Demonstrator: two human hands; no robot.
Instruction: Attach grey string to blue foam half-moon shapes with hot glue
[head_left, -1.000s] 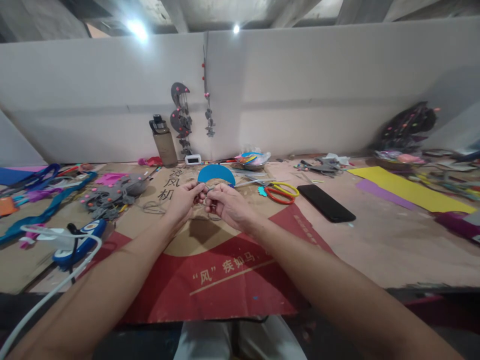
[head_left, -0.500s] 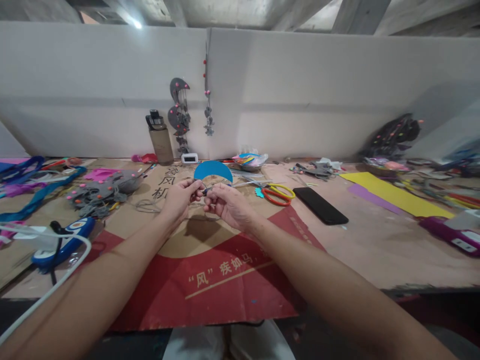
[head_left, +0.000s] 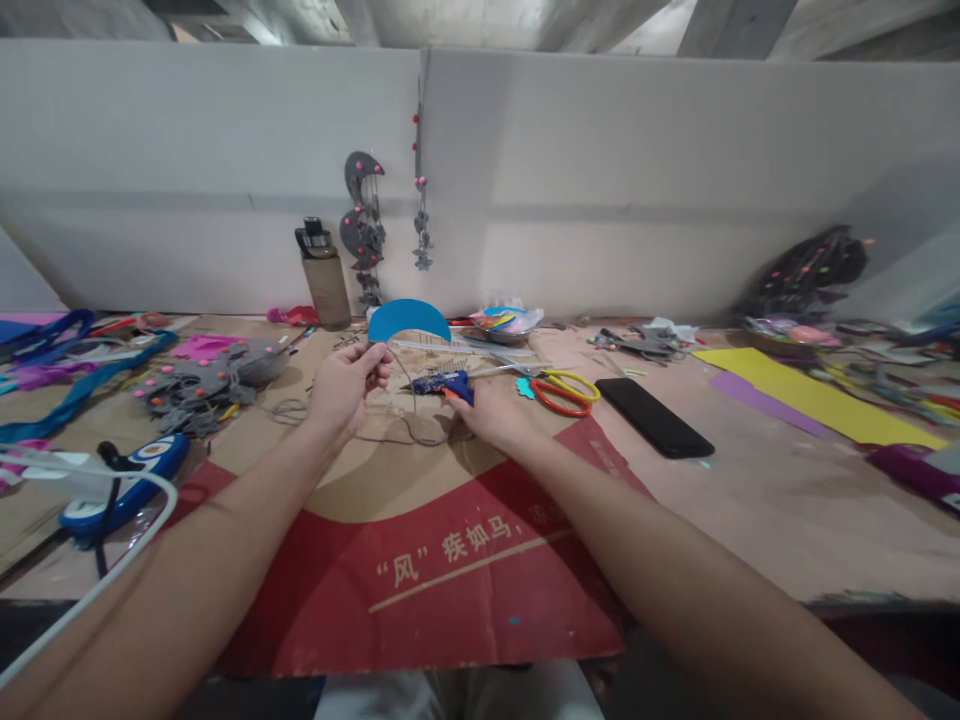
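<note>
Pinched in the fingers of my left hand (head_left: 346, 388) is one end of a blue crescent-shaped piece (head_left: 409, 316), raised above the cardboard. A thin grey cord (head_left: 413, 400) runs down from near those fingertips and loops across the cardboard. My right hand (head_left: 487, 412) is closed round the handle of a blue hot glue gun (head_left: 442, 382), whose nozzle points left toward my left hand. Part of the orange trigger shows by my fingers; the rest of the grip is hidden.
Red-and-yellow-handled scissors (head_left: 566, 392) and a black phone (head_left: 654, 416) lie right of my right hand. Grey felt pieces (head_left: 206, 380) and a blue-and-white device (head_left: 127, 490) are at left. Behind stand a bottle (head_left: 325, 280) and a bowl of scraps (head_left: 506, 320).
My right hand has left the left hand's fingertips, moved right and taken hold of the glue gun. The blue crescent has shifted slightly left and up with my left hand.
</note>
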